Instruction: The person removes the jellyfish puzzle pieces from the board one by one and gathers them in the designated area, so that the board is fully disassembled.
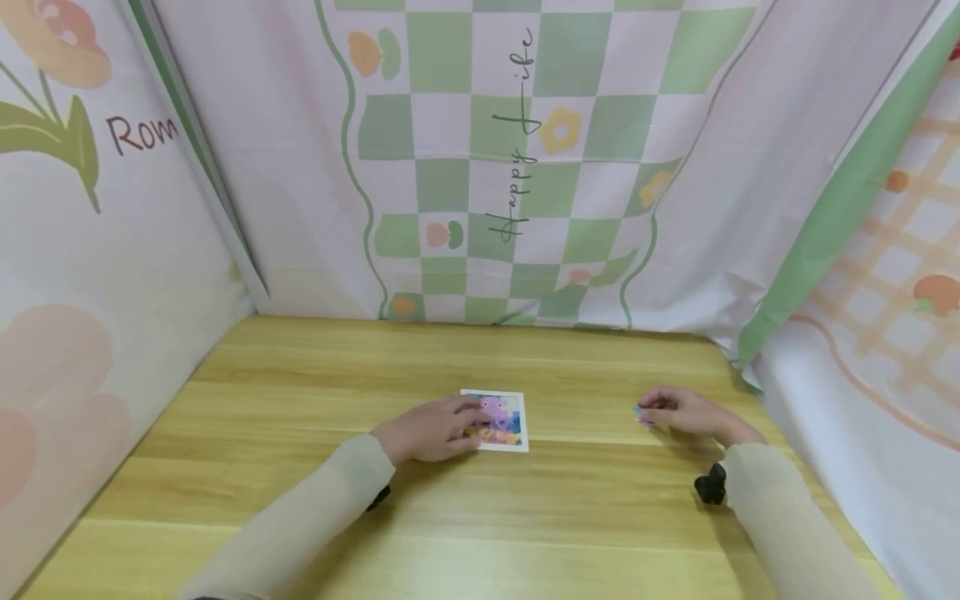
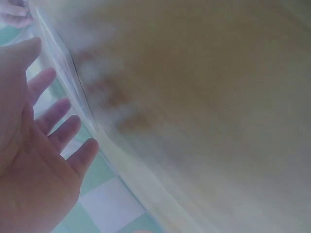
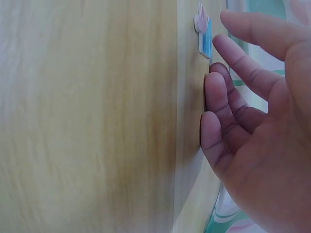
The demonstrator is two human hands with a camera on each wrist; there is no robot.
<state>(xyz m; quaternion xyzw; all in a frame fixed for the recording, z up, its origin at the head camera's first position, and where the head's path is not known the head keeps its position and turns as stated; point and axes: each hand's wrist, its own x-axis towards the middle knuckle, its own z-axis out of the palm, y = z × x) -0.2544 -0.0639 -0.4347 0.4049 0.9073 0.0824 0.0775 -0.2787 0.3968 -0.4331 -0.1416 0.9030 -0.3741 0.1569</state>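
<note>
A small white-framed jigsaw puzzle (image 1: 513, 400) with a pink cartoon figure lies on the table. My left hand (image 1: 431, 429) is over its left side with fingers spread. From the left wrist, the puzzle (image 2: 73, 82) appears nearly edge-on beside the fingers; whether they touch it is unclear. Off to the right, a small blue and pink puzzle piece (image 1: 641, 415) is by the fingertips of my right hand (image 1: 690, 412). The right wrist view shows this piece (image 3: 204, 36) just beyond the thumb and index finger, which stand apart, while the other fingers bend loosely against the table.
The wooden table (image 1: 465, 525) ends at a hanging cloth (image 1: 442, 125) with green checks along the back. Printed cloths also hang at the left (image 1: 97, 275) and right (image 1: 862, 375) sides. Bare wood lies between the puzzle and the loose piece.
</note>
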